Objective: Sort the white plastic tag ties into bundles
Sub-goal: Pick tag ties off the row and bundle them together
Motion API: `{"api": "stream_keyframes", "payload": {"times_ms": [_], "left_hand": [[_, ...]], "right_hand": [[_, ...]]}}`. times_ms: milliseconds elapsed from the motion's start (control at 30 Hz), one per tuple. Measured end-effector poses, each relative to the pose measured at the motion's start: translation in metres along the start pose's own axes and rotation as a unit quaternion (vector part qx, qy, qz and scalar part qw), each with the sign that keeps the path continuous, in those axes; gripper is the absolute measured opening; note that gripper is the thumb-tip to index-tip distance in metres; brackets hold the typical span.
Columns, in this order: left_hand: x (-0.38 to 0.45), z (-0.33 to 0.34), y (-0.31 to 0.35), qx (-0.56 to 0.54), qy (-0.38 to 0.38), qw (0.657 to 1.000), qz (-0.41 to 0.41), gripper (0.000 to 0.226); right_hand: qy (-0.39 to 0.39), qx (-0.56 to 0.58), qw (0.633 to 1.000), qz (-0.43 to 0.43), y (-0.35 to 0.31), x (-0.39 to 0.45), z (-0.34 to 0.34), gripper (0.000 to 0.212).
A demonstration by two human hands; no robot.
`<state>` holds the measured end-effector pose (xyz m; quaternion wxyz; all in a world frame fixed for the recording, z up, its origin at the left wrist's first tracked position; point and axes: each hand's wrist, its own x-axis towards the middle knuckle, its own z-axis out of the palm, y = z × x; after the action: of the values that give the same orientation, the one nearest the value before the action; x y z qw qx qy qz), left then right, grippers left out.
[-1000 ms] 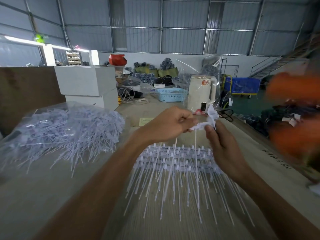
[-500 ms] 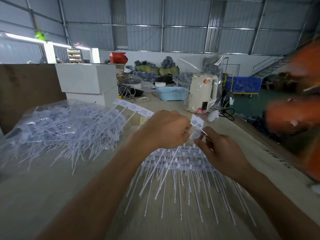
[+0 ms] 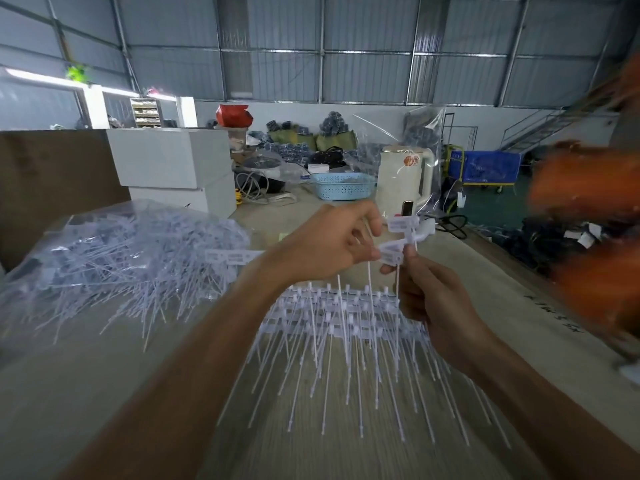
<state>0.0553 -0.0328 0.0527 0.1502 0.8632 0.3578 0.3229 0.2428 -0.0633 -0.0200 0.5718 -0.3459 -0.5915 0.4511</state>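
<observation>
We had both hands, left hand (image 3: 332,244) and right hand (image 3: 429,299), pinching a few ties (image 3: 398,237) above the counter (image 3: 86,393), with one neat row (image 3: 343,306) laid out and a huge loose pile (image 3: 131,254) left.

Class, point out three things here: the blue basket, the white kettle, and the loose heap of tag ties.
blue basket (image 3: 343,188), head view, front wall.
white kettle (image 3: 398,181), head view, body.
loose heap of tag ties (image 3: 131,258), head view, middle.

loose ties (image 3: 131,258) left, laid-out ties (image 3: 346,327) centre, kettle (image 3: 403,181) behind
</observation>
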Motion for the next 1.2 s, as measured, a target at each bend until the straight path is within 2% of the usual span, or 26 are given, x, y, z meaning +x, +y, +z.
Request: {"api": "stream_keyframes", "payload": {"times_ms": [100, 233, 300, 500, 667, 867, 1000, 1033, 1067, 1100, 1200], "left_hand": [[0.001, 0.001, -0.004, 0.041, 0.015, 0.999, -0.009, 0.019], [0.001, 0.002, -0.013, 0.152, -0.034, 0.986, -0.052, 0.022], [0.000, 0.004, -0.016, 0.125, -0.040, 0.990, -0.056, 0.025], [0.004, 0.013, -0.011, 0.049, 0.012, 0.998, -0.044, 0.037], [0.008, 0.016, -0.008, -0.004, 0.031, 0.998, -0.061, 0.044], [0.006, 0.009, -0.007, -0.064, -0.008, 0.993, -0.100, 0.040], [0.005, 0.014, -0.005, -0.087, -0.030, 0.989, -0.120, 0.045], [0.006, 0.015, -0.004, -0.095, -0.028, 0.988, -0.117, 0.041], [0.006, 0.015, -0.005, -0.100, -0.022, 0.989, -0.108, 0.032], [0.007, 0.015, -0.004, -0.103, -0.014, 0.990, -0.094, 0.028], [0.006, 0.016, -0.001, -0.066, -0.007, 0.997, -0.042, 0.032]], "right_hand": [[0.008, -0.026, 0.999, -0.020, -0.001, -0.002, 0.002, 0.048], [0.054, -0.066, 0.996, -0.031, -0.001, -0.003, 0.005, 0.033], [0.069, -0.070, 0.995, -0.026, 0.002, -0.003, 0.003, 0.033], [0.071, -0.063, 0.995, -0.045, 0.002, -0.001, -0.001, 0.030], [0.058, -0.140, 0.979, -0.135, -0.004, -0.002, -0.003, 0.028], [0.046, -0.327, 0.905, -0.268, -0.001, -0.002, -0.009, 0.025], [0.052, -0.465, 0.812, -0.348, -0.003, 0.002, -0.023, 0.021], [0.060, -0.468, 0.812, -0.343, -0.004, 0.003, -0.026, 0.022], [0.065, -0.449, 0.830, -0.325, -0.004, 0.004, -0.027, 0.023], [0.066, -0.414, 0.858, -0.298, -0.004, 0.003, -0.027, 0.024], [0.052, -0.331, 0.922, -0.196, 0.000, 0.004, -0.021, 0.027]]}}
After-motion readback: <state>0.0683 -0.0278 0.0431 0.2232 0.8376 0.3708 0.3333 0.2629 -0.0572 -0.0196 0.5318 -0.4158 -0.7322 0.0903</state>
